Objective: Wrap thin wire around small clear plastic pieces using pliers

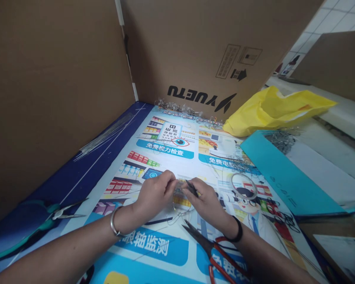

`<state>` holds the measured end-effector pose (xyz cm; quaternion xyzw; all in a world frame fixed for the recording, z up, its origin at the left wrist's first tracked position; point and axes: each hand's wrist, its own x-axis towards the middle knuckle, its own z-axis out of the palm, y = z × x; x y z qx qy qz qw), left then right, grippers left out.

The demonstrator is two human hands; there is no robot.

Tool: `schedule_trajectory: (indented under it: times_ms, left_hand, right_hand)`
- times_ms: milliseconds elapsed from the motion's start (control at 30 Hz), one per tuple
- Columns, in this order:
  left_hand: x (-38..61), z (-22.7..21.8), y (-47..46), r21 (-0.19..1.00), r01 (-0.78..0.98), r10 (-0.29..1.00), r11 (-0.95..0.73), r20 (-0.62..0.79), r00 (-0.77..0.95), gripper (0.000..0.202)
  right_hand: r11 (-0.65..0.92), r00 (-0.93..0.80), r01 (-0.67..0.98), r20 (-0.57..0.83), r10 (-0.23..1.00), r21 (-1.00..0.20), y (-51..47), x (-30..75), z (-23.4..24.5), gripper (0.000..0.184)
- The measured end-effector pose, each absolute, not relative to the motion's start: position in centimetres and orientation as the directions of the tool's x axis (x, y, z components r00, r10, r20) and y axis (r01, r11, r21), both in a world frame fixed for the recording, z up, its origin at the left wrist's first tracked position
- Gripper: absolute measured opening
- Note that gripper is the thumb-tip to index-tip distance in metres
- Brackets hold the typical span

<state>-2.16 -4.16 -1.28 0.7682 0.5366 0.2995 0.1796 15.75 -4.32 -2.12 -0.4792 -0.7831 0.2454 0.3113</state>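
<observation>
My left hand (156,197), with a silver bangle at its wrist, is closed in a pinch on what looks like thin wire (174,206), which loops down below the fingers. Close beside it, my right hand (206,200) grips a slim dark pointed tool (191,187) whose exact kind I cannot make out. Just under the right hand lie scissors (208,245) with red handles, blades apart and pointing up-left. Far to the left, green-handled pliers (55,213) rest with their jaws open.
A printed poster (177,165) covers the work surface. Cardboard walls (195,47) rise behind and at left. Tangled wire (180,107) lines the back; straight wires (105,134) lie left. At right are a roll of tape (233,184), a yellow bag (263,114) and a turquoise box (290,177).
</observation>
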Motion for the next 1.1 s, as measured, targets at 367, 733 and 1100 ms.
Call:
schedule_trajectory:
  times_ms: [367,733,1100]
  left_hand:
    - [-2.11,-1.0,-4.31,0.378,0.842,0.921,-0.384,0.228,0.317,0.014]
    - [-2.26,-1.02,-4.51,0.091,0.831,0.792,-0.549,0.375,0.482,0.022]
    - [-2.45,-0.63,-3.95,0.257,0.838,0.873,-0.481,0.236,0.428,0.018]
  right_hand:
    - [0.491,-0.372,0.586,0.325,0.87,-0.645,-4.28,15.58,-2.4,0.009]
    - [0.498,-0.38,0.575,0.327,0.865,-0.649,-4.32,15.61,-2.49,0.008]
    - [0.472,-0.377,0.565,0.298,0.877,-0.676,-4.2,15.86,-2.44,0.017]
